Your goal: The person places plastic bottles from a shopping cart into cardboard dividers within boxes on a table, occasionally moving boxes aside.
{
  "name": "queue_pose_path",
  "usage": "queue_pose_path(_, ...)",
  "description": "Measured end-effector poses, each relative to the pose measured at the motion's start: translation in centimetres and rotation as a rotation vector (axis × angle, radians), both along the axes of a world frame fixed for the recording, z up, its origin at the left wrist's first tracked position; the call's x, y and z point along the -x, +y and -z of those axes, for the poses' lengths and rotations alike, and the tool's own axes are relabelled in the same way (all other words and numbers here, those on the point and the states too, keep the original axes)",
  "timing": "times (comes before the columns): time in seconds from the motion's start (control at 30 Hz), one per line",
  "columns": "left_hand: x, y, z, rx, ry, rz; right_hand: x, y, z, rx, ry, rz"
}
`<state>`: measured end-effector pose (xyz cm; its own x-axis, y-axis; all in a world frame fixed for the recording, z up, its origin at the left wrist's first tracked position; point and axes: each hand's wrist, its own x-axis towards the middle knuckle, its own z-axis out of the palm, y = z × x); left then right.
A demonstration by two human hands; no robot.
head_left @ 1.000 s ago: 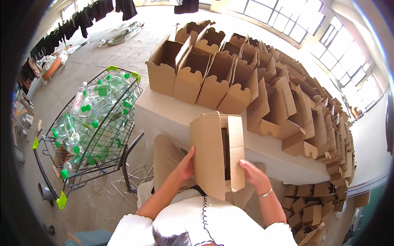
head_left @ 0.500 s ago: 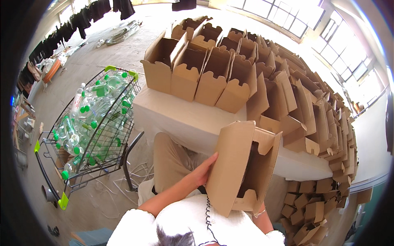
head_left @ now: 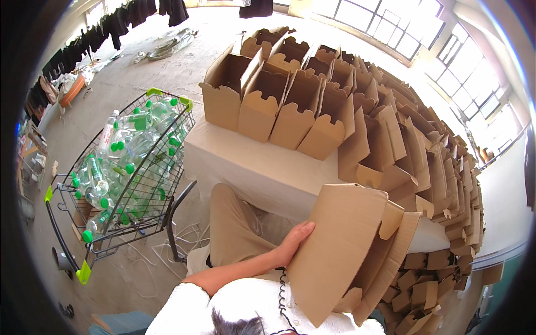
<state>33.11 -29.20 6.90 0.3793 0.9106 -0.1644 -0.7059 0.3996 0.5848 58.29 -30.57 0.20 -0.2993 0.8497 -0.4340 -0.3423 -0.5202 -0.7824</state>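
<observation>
Holding a cardboard box [head_left: 340, 240], tilted, right in front of the white shirt [head_left: 240, 296], with the left hand [head_left: 295, 244] closed on its left side. Can't tell what the right hand's grip is like, it's out of sight. The box's open side faces right, near a pale table [head_left: 251, 159] packed with rows of open boxes [head_left: 257, 114]. Off to the left there's a wire cart [head_left: 83, 272] loaded with green-capped bottles [head_left: 131, 139], plus a heap of smaller boxes [head_left: 427, 293] lower right.
</observation>
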Motion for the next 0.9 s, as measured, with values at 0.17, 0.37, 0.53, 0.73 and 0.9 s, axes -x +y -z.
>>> queue_pose_path(0.17,-0.1,2.6,-1.7,-0.253,0.131,-0.190,0.2,1.4,-1.6,-0.042,0.047,0.040)
queue_pose_path(0.37,1.9,5.1,-8.8,-0.795,0.731,-0.479,0.7,6.1,-6.4,-0.199,0.168,0.039)
queue_pose_path(0.53,5.5,8.5,-15.8,-1.307,0.954,-0.569,1.4,15.1,-14.2,-0.454,0.370,-0.085)
queue_pose_path(0.73,9.6,14.5,-24.9,-1.401,0.977,-0.691,4.7,30.6,-19.9,-0.652,0.412,-0.373)
queue_pose_path(0.9,14.5,22.4,-29.6,-1.025,0.852,-0.529,9.4,39.2,-22.5,-0.502,0.645,-0.427)
